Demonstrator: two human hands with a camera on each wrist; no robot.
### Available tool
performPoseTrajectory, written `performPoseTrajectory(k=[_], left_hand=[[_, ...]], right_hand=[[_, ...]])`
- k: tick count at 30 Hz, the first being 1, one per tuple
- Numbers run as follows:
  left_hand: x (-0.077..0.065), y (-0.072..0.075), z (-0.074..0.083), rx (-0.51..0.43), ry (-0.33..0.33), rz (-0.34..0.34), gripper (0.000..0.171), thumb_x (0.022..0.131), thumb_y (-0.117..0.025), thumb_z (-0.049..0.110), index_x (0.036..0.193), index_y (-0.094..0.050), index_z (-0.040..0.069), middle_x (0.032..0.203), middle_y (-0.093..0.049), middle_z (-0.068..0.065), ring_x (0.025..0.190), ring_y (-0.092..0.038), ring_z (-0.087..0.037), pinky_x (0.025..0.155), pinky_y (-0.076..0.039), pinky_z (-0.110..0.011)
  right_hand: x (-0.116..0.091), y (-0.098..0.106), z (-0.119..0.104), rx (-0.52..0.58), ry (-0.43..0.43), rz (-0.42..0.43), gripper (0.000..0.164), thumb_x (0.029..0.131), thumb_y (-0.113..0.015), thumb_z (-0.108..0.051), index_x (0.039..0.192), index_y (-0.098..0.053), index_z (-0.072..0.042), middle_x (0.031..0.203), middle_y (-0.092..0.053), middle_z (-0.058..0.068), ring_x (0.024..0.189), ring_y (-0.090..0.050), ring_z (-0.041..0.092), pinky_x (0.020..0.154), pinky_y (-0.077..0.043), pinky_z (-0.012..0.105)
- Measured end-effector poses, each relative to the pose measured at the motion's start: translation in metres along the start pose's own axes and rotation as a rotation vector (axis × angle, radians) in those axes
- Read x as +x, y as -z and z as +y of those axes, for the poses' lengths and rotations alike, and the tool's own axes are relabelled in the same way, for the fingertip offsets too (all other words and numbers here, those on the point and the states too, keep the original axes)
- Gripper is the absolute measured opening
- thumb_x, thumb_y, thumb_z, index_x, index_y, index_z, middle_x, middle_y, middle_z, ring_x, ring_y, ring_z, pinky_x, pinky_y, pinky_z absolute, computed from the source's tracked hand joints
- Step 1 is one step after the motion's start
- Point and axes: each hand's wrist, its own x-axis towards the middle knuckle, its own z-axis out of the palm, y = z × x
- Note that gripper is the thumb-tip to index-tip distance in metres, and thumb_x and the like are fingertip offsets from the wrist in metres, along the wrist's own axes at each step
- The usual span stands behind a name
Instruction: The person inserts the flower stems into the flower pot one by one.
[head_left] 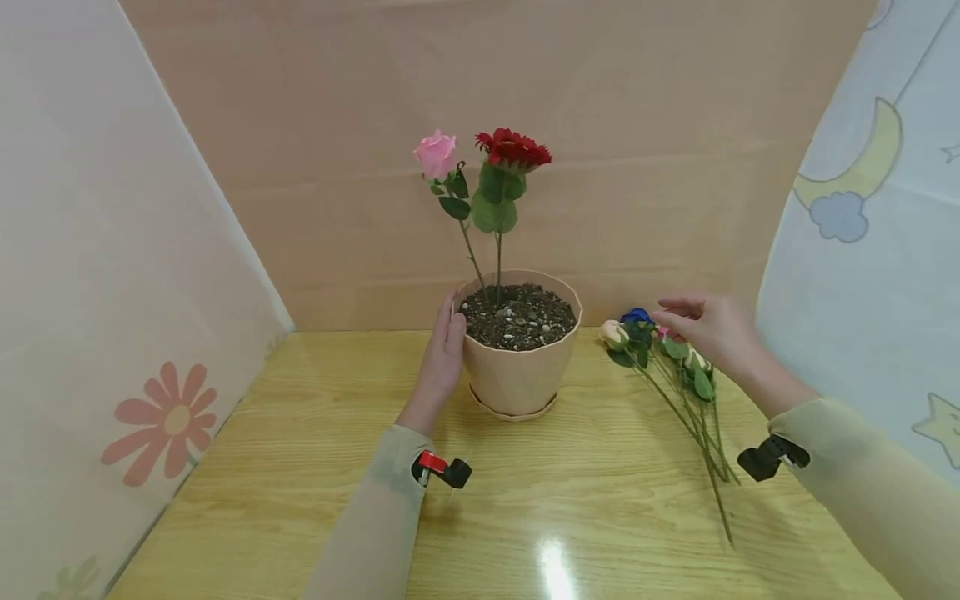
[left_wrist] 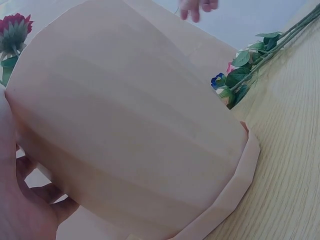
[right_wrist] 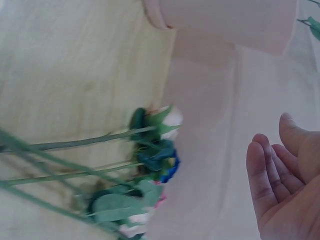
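A peach flower pot [head_left: 517, 379] full of dark soil [head_left: 525, 321] stands on a matching saucer [head_left: 516, 415]. A pink rose [head_left: 437, 156] and a red daisy-like flower [head_left: 513, 150] stand upright in the soil. My left hand [head_left: 442, 358] holds the pot's left side near the rim, its fingers bent against the wall in the left wrist view. Over the heads of several loose flowers [head_left: 678, 358] hovers my right hand [head_left: 716, 329]. In the right wrist view its fingers [right_wrist: 262, 180] hold nothing and stay apart from the flowers.
The loose flowers lie right of the pot on the wooden table [head_left: 337, 483], stems toward the front. Among them are a blue rose [head_left: 637, 316] and a cream rose [head_left: 613, 333]. A tan backdrop [head_left: 337, 167] rises behind, with patterned cloth on both sides.
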Motion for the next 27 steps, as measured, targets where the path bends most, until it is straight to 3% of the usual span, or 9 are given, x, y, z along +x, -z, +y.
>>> performPoseTrajectory(k=[7,14,20,27], left_hand=[[0.002,0.003,0.0,-0.015,-0.008,-0.01,0.063,0.121,-0.031,0.048,0.179,-0.017,0.03,0.182,-0.022,-0.003,0.166,-0.023,-0.032,0.132,-0.022,-0.057],[0.001,0.003,0.0,-0.011,-0.007,-0.016,0.063,0.121,-0.031,0.048,0.179,-0.016,0.03,0.182,-0.022,-0.004,0.166,-0.023,-0.032,0.132,-0.022,-0.058],[0.001,0.001,-0.001,-0.005,-0.003,-0.013,0.063,0.121,-0.031,0.048,0.179,-0.017,0.03,0.182,-0.024,-0.006,0.165,-0.025,-0.034,0.132,-0.023,-0.058],[0.002,0.002,-0.001,-0.005,-0.007,-0.007,0.062,0.121,-0.032,0.046,0.179,-0.018,0.028,0.182,-0.024,-0.008,0.165,-0.025,-0.034,0.132,-0.023,-0.058]], right_hand=[[-0.01,-0.013,0.028,-0.094,-0.017,-0.004,0.053,0.111,-0.07,-0.04,0.141,-0.072,0.003,0.1,-0.082,0.01,0.081,-0.073,0.022,0.057,-0.046,0.034],[-0.017,-0.025,0.049,-0.12,-0.059,-0.043,0.058,0.11,-0.07,-0.043,0.142,-0.07,0.006,0.091,-0.079,0.011,0.069,-0.058,0.022,0.056,-0.037,0.036],[-0.021,-0.033,0.062,-0.112,-0.069,-0.065,0.057,0.111,-0.071,-0.039,0.144,-0.068,0.008,0.104,-0.081,0.019,0.084,-0.074,0.029,0.065,-0.053,0.035],[-0.023,-0.038,0.074,-0.105,-0.095,-0.111,0.056,0.11,-0.072,-0.036,0.143,-0.067,0.009,0.101,-0.081,0.017,0.083,-0.074,0.029,0.066,-0.053,0.036]])
